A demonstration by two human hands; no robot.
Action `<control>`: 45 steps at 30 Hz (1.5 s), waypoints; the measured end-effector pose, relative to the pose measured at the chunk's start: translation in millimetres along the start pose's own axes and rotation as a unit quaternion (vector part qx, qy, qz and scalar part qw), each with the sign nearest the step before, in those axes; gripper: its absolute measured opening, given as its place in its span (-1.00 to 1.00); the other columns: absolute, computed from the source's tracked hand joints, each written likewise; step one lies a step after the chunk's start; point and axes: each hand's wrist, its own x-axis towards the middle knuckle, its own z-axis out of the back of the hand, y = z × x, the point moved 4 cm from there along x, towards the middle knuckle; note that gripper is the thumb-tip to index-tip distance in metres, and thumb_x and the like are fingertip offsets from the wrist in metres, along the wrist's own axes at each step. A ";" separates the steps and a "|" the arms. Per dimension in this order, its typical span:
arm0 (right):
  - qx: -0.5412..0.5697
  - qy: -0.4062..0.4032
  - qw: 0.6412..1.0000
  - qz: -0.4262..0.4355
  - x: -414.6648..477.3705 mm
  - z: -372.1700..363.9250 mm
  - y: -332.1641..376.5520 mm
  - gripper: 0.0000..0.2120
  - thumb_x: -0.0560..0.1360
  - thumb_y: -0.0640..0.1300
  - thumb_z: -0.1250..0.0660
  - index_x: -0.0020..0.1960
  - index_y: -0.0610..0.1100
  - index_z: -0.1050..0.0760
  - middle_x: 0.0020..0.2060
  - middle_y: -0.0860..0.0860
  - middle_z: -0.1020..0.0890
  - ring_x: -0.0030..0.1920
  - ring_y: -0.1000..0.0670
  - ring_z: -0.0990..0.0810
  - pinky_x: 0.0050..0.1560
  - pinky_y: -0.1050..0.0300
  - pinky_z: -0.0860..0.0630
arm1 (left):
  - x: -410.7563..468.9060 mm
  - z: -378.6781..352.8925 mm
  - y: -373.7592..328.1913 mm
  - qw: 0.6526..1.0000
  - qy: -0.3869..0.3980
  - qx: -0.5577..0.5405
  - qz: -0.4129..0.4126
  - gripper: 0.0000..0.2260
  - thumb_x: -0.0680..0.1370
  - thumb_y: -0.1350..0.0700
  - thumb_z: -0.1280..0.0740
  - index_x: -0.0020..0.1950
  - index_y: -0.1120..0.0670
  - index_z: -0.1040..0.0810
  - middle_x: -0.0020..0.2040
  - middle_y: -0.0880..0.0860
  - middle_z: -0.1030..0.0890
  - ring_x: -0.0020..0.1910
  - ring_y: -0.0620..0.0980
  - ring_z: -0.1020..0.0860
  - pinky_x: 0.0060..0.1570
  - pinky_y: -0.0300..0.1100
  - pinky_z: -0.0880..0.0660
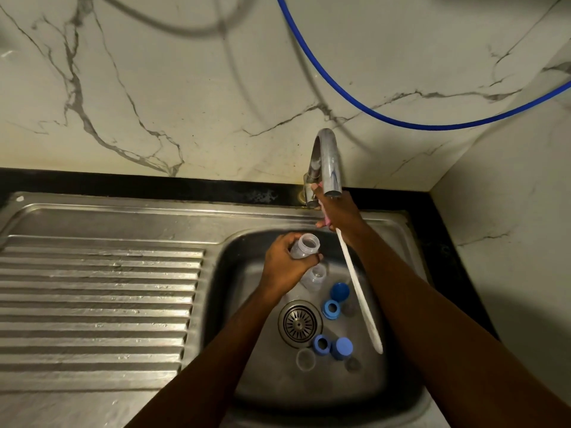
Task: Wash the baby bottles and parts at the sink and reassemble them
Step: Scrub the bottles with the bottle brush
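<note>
My left hand (284,267) grips a clear baby bottle (304,246) over the sink basin (234,273), its open mouth facing up. My right hand (338,211) is at the base of the tap (327,162), holding the pink handle of a long white bottle brush (360,291) that slants down across the basin. A second clear bottle (315,277) lies in the basin. Near the drain (298,323) lie two blue screw rings (331,309) (321,343) and two blue caps (340,291) (343,348). A clear teat (306,359) lies at the front.
A ribbed steel drainboard (99,298) extends left of the basin. The marble wall (185,88) stands behind, and a side wall closes in at the right. A blue hose (401,120) hangs along the wall above the tap. No water runs from the spout.
</note>
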 end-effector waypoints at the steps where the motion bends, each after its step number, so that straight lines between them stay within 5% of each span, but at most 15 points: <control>1: 0.015 0.010 1.000 -0.002 -4.4 2.2 -0.9 -0.52 0.50 0.12 -0.39 0.18 -0.23 -0.41 -0.15 -0.05 -0.58 -0.37 0.07 -0.57 -0.52 0.32 -0.45 | -1.4 1.5 1.2 1.000 -0.004 -0.007 0.009 -0.61 0.36 0.17 -0.59 0.07 -0.12 -0.55 -0.01 -0.13 -0.64 -0.04 -0.25 -0.60 -0.14 -0.47 -0.49; 5: 0.033 0.046 0.998 -0.011 -41.1 16.4 -12.4 -0.52 0.51 0.03 -0.40 0.29 -0.17 -0.34 0.00 -0.08 -0.58 -0.21 0.02 -0.60 -0.40 0.23 -0.53 | -10.4 11.4 12.2 0.999 -0.013 -0.014 0.036 -0.60 0.35 0.13 -0.60 0.10 -0.06 -0.56 -0.04 -0.15 -0.65 -0.09 -0.36 -0.58 -0.14 -0.43 -0.49; 11: -0.010 0.105 0.993 0.057 -123.3 24.8 -36.6 -0.76 0.55 -0.09 -0.36 0.20 -0.04 -0.45 -0.02 0.03 -0.59 -0.11 0.07 -0.59 -0.31 0.30 -0.47 | -34.3 24.6 19.9 1.000 0.007 -0.011 -0.010 -0.66 0.37 0.17 -0.59 0.09 0.03 -0.63 -0.03 -0.07 -0.70 -0.02 -0.19 -0.64 -0.04 -0.36 -0.52; 16: -0.123 0.080 0.967 0.208 -176.1 22.2 -35.7 -0.79 0.53 -0.07 -0.39 0.16 -0.02 -0.56 0.04 0.06 -0.61 0.06 0.04 -0.57 0.13 0.19 -0.47 | -62.0 32.2 20.7 1.000 -0.002 -0.018 -0.015 -0.69 0.34 0.17 -0.60 0.02 0.02 -0.62 -0.03 0.00 -0.67 -0.05 -0.15 -0.63 -0.04 -0.25 -0.56; 19: -0.157 0.061 0.964 0.207 -194.8 18.7 -43.0 -0.81 0.55 0.03 -0.34 0.14 0.05 -0.55 0.01 0.11 -0.62 0.02 0.09 -0.58 0.10 0.02 -0.53 | -76.9 35.8 16.8 0.999 -0.021 0.011 -0.035 -0.65 0.30 0.24 -0.62 -0.07 -0.07 -0.59 -0.07 -0.07 -0.63 -0.12 -0.25 -0.59 -0.11 -0.40 -0.50; 23: -0.302 0.061 0.919 0.247 -210.0 9.7 -47.0 -0.74 0.55 -0.06 -0.31 0.22 0.12 -0.55 0.09 0.10 -0.62 0.08 0.05 -0.59 0.13 0.04 -0.51 | -90.4 40.3 16.2 0.996 -0.034 0.040 -0.067 -0.63 0.24 0.23 -0.64 -0.07 -0.02 -0.62 -0.10 -0.08 -0.63 -0.12 -0.16 -0.61 -0.09 -0.26 -0.55; 27: -0.387 0.146 0.887 0.205 -219.1 8.1 -49.8 -0.71 0.51 -0.16 -0.26 0.18 0.06 -0.58 0.07 0.05 -0.61 0.08 -0.02 -0.57 0.12 -0.05 -0.53 | -98.5 40.1 20.7 0.978 0.011 0.164 -0.130 -0.58 0.16 -0.03 -0.59 -0.01 -0.01 -0.69 -0.04 -0.03 -0.64 -0.04 -0.03 -0.58 0.01 -0.14 -0.49; 31: -0.395 0.213 0.876 0.174 -217.4 8.7 -45.9 -0.92 0.50 -0.02 -0.35 -0.03 0.13 -0.57 -0.06 0.08 -0.64 -0.01 0.01 -0.60 0.10 0.00 -0.54 | -107.9 42.1 26.7 0.967 0.045 0.192 -0.158 -0.54 0.15 0.00 -0.58 0.04 -0.05 -0.68 0.00 -0.10 -0.61 0.04 -0.06 -0.56 0.07 -0.08 -0.50; 35: -0.381 0.242 0.877 0.166 -212.6 19.1 -51.1 -0.58 0.30 -0.02 -0.58 0.12 0.00 -0.56 0.05 0.03 -0.63 0.04 0.01 -0.58 0.11 0.03 -0.52 | -119.8 45.7 20.9 0.976 0.044 0.131 -0.167 -0.56 0.21 0.14 -0.61 0.05 -0.09 -0.65 -0.05 -0.20 -0.58 -0.01 -0.34 -0.53 0.00 -0.44 -0.42; 38: -0.388 0.203 0.881 0.180 -213.9 20.8 -50.8 -0.58 0.31 -0.02 -0.54 0.13 -0.01 -0.55 0.03 0.04 -0.62 0.01 0.01 -0.58 0.07 0.01 -0.53 | -119.8 43.4 17.0 0.981 0.042 0.108 -0.157 -0.56 0.23 0.23 -0.64 0.06 0.00 -0.68 -0.03 -0.09 -0.62 -0.04 -0.29 -0.57 -0.05 -0.43 -0.47; 41: -0.396 0.256 0.868 0.157 -221.0 10.8 -48.4 -0.73 0.42 -0.08 -0.41 0.11 -0.03 -0.58 -0.01 0.04 -0.63 -0.02 0.00 -0.58 0.04 0.06 -0.50 | -117.0 41.1 16.0 0.982 0.055 0.106 -0.147 -0.55 0.23 0.20 -0.66 0.09 0.07 -0.68 0.01 -0.01 -0.63 -0.03 -0.18 -0.60 -0.08 -0.36 -0.53; 45: -0.357 0.302 0.878 0.099 -218.1 18.0 -45.1 -0.47 0.29 -0.06 -0.49 0.26 -0.05 -0.56 0.11 -0.09 -0.64 0.07 -0.14 -0.63 0.15 -0.12 -0.57 | -118.6 41.0 14.7 0.978 0.070 0.121 -0.158 -0.55 0.23 0.16 -0.66 0.10 0.08 -0.68 0.03 0.00 -0.62 -0.01 -0.08 -0.60 -0.06 -0.26 -0.54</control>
